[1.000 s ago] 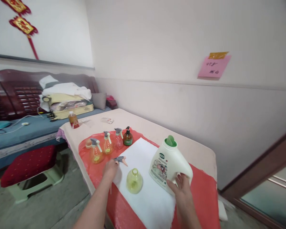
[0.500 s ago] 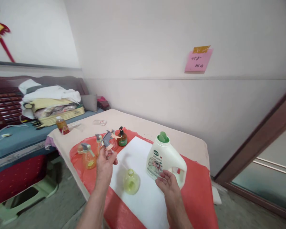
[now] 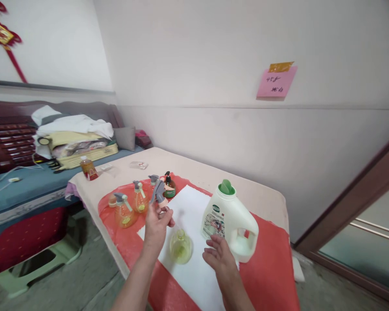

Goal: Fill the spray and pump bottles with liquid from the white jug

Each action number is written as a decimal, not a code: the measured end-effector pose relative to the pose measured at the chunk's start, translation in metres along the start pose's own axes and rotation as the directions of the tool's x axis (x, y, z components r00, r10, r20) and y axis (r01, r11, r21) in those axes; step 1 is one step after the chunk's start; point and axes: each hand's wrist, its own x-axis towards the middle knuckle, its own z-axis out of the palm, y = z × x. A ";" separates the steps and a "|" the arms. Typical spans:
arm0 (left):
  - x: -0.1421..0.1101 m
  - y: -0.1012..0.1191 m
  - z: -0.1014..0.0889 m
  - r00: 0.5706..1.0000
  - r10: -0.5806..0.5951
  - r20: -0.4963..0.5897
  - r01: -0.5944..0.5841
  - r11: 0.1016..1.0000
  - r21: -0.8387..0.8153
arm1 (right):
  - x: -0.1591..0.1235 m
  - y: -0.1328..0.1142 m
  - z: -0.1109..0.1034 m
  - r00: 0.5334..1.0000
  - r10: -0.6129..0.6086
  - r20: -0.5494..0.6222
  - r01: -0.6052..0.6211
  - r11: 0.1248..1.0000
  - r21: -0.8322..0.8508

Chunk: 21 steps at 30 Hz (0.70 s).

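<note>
My left hand (image 3: 158, 220) is closed round a grey spray nozzle (image 3: 159, 190) with a pinkish collar, its clear tube slanting down toward a small yellow-green bottle (image 3: 180, 250). That bottle stands upright and uncapped on a white sheet (image 3: 197, 276). Beside it, my right hand (image 3: 218, 255) hovers with fingers apart, holding nothing. Behind the right hand a large pale green jug (image 3: 227, 220) stands upright, a green cup-like cap (image 3: 227, 187) in its mouth. I cannot tell whether my right fingertips touch the jug.
Left of the sheet, several orange-tinted spray bottles (image 3: 124, 214) and a dark pump bottle (image 3: 169, 185) stand on red plastic (image 3: 266, 276). An amber bottle (image 3: 88, 168) is at the table's left edge. A stool (image 3: 29, 246) stands at the left. A pink note (image 3: 276, 83) is taped to the wall.
My left hand has moved right with the spray nozzle, bringing its tube over the yellow-green bottle. My right hand has shifted slightly left, away from the jug. The view has turned a little.
</note>
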 end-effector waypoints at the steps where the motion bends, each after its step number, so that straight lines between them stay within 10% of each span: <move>1: 0.000 -0.002 0.001 1.000 -0.018 0.007 0.017 0.999 0.035 | -0.001 0.002 0.001 1.000 -0.003 0.013 0.003 1.000 -0.014; 15: -0.003 -0.019 -0.011 0.949 -0.175 0.264 -0.016 0.806 0.591 | -0.004 0.009 0.002 0.963 0.020 0.269 0.052 0.965 -0.257; 21: -0.007 -0.016 -0.024 0.827 -0.359 0.433 0.005 0.774 0.634 | -0.005 0.004 0.002 0.886 0.033 0.462 0.108 0.956 -0.274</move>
